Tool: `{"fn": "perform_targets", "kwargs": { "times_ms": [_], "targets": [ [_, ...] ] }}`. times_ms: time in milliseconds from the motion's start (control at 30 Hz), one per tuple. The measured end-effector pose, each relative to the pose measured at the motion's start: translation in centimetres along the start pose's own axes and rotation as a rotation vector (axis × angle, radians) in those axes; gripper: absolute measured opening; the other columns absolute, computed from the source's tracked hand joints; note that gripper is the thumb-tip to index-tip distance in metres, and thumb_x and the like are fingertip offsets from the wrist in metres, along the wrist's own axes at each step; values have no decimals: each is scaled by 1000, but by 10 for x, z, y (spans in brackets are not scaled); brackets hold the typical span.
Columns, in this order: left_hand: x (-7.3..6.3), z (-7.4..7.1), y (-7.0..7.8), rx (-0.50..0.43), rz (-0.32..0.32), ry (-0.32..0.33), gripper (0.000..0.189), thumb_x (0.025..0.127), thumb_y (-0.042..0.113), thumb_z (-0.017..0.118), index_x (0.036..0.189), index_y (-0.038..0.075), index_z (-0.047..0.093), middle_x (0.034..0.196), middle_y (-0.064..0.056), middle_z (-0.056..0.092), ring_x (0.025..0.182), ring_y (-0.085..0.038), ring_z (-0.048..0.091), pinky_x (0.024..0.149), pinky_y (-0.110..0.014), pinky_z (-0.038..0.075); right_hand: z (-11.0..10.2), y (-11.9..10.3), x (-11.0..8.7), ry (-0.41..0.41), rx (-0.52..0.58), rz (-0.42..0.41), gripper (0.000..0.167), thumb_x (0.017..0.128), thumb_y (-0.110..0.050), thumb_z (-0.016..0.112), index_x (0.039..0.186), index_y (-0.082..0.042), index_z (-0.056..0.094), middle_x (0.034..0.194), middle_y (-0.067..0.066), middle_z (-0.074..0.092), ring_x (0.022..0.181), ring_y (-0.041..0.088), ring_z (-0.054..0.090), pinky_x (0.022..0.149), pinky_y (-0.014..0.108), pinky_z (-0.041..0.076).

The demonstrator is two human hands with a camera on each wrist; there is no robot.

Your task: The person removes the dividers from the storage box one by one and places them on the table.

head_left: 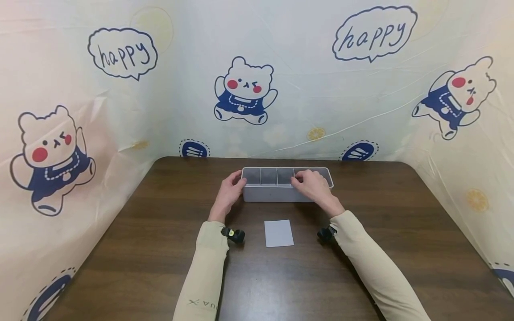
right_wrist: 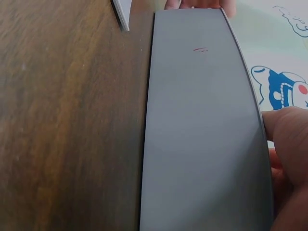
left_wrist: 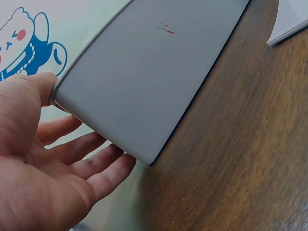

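A long grey storage box (head_left: 268,194) with a pale rim and several compartments stands toward the back of the table. My left hand (head_left: 230,191) grips its left end. In the left wrist view, the thumb (left_wrist: 45,85) hooks over the rim while the fingers lie along the end wall. Over the front rim reaches my right hand (head_left: 315,185), its fingertips at a thin upright divider (head_left: 294,172) that they appear to pinch. The right wrist view shows the right thumb (right_wrist: 284,122) over the rim; the other fingertips are hidden.
A small white paper pad (head_left: 279,233) lies on the brown wooden table (head_left: 257,276) in front of the box, between my forearms. Behind the table hangs a printed cloth (head_left: 297,102) with cartoon bears. Black wrist cameras (head_left: 237,236) sit below both hands.
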State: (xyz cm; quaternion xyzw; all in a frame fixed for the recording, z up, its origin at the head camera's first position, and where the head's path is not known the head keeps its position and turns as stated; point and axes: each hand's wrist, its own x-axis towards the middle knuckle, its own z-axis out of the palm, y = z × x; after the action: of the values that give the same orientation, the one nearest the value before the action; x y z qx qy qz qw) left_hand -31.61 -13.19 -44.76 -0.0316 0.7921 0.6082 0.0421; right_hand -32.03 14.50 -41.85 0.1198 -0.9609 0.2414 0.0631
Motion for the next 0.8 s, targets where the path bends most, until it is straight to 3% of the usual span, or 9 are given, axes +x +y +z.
{"fn": "perform_targets", "kwargs": {
  "times_ms": [300, 533, 800],
  "targets": [
    [1, 0, 0, 5, -11, 3, 53, 100, 35, 52, 150, 21, 40, 156, -5, 38, 143, -27, 38, 115, -48, 38, 0, -1, 1, 70, 48, -4, 26, 94, -30, 57, 76, -14, 67, 58, 0, 54, 49, 16, 46, 43, 26, 30],
    [0, 0, 2, -7, -14, -6, 54, 100, 36, 52, 150, 22, 39, 156, -5, 38, 140, -27, 42, 114, -47, 39, -3, -4, 1, 177, 136, -37, 26, 93, -25, 54, 81, -9, 70, 60, 5, 57, 49, 18, 48, 44, 27, 35],
    [-1, 0, 1, -6, -19, -3, 55, 100, 36, 53, 150, 23, 39, 157, -3, 38, 141, -25, 41, 115, -44, 39, -4, -7, -1, 272, 160, -45, 27, 93, -25, 54, 91, -7, 74, 70, 7, 69, 56, 20, 55, 50, 27, 43]
  ]
}}
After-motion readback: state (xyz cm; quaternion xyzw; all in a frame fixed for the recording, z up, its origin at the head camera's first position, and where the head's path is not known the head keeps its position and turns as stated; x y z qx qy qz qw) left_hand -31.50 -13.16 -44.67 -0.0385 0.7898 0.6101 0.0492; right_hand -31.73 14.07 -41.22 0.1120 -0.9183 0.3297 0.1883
